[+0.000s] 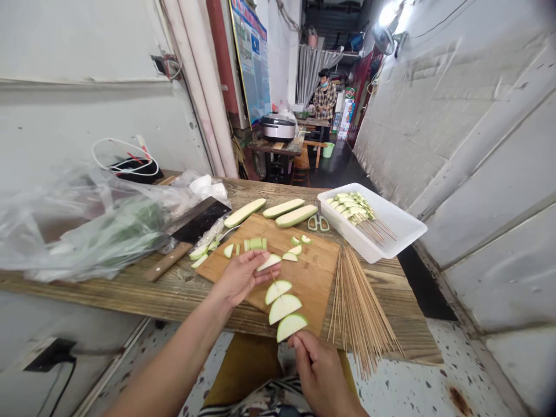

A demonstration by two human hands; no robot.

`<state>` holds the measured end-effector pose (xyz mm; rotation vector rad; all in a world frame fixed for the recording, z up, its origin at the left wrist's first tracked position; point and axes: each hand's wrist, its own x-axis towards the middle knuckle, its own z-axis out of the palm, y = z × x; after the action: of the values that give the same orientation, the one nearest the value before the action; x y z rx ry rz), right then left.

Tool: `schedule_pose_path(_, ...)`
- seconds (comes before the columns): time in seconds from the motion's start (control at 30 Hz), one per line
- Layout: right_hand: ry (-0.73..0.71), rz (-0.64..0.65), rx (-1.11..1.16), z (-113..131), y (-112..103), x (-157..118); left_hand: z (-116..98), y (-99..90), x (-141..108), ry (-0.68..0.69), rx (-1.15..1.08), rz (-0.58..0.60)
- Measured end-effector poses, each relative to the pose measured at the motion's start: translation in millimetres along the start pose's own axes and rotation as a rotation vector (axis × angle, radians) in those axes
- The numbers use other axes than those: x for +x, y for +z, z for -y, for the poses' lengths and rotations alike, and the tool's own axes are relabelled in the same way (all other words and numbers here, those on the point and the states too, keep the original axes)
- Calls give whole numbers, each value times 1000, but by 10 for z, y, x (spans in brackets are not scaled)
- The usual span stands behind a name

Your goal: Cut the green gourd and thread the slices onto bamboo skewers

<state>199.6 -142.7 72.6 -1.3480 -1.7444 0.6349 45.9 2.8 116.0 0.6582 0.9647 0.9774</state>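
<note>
Between my fingers and thumb, my left hand point(244, 277) pinches a half-moon zucchini slice point(269, 262) at the tip of a thin wooden skewer point(273, 277). Three pale slices with green rims, such as the lowest zucchini slice point(291, 328), are threaded along that skewer. My right hand point(320, 370) is closed around the skewer's lower end, just below them. Under both hands lies a wooden cutting board point(319, 272), bearing a row of cut zucchini pieces point(255, 244) and several loose slices point(292, 255). Halved zucchinis point(296, 216) rest behind the board.
A white plastic tray point(402, 231) with filled skewers stands right of green-handled scissors point(318, 223). Bare wooden skewers point(358, 313) fan over the table's front edge. A cleaver point(202, 220) and plastic bags point(108, 226) lie left. Farther back, a person point(324, 101) stands at another table.
</note>
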Motion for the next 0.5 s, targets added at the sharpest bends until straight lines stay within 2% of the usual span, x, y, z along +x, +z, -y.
schedule_pose_path(0.23, 23, -53, 2, -25, 76, 25, 114, 214, 85, 16, -141, -131)
schedule_pose_path(0.5, 22, -85, -11, -27, 64, 32, 159, 297, 162, 31, -177, -170)
